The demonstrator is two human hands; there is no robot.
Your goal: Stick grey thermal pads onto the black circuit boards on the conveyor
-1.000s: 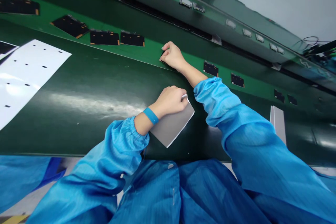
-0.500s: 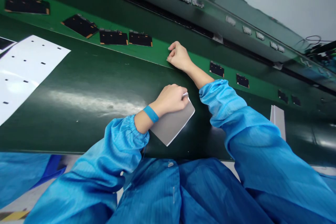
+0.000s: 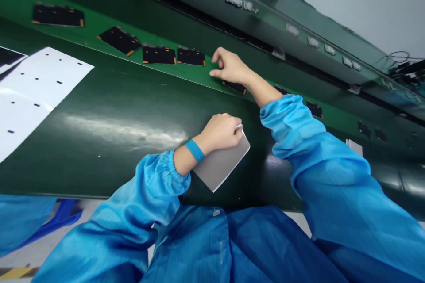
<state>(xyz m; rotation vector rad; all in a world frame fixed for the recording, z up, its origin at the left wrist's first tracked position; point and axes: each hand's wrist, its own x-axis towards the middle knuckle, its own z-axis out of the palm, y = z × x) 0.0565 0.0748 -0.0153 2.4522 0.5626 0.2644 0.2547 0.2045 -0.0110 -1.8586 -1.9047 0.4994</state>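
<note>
My left hand (image 3: 223,132), with a blue band at the wrist, is closed on the upper corner of a thin grey rectangular panel (image 3: 226,163) with a white edge, above the dark green worktop. Part of the panel is hidden under the hand and wrist. Over the bright green strip, my right hand (image 3: 230,67) is open, thumb and forefinger apart and nothing between them. A black board with an orange corner (image 3: 236,87) lies beneath it, partly covered by the hand. Just left of the fingertips is another black board (image 3: 191,56).
More black boards lie along the strip, such as a tilted one (image 3: 119,40) on the left. A white sheet with dark marks (image 3: 43,93) rests on the worktop (image 3: 133,97). Small metallic parts (image 3: 233,0) stand on the upper ledge. A pale block (image 3: 354,147) shows at right.
The black boards have shifted right along the strip, and one now shows under my right hand. My right hand's fingers have spread from a pinch. My left hand still holds the panel.
</note>
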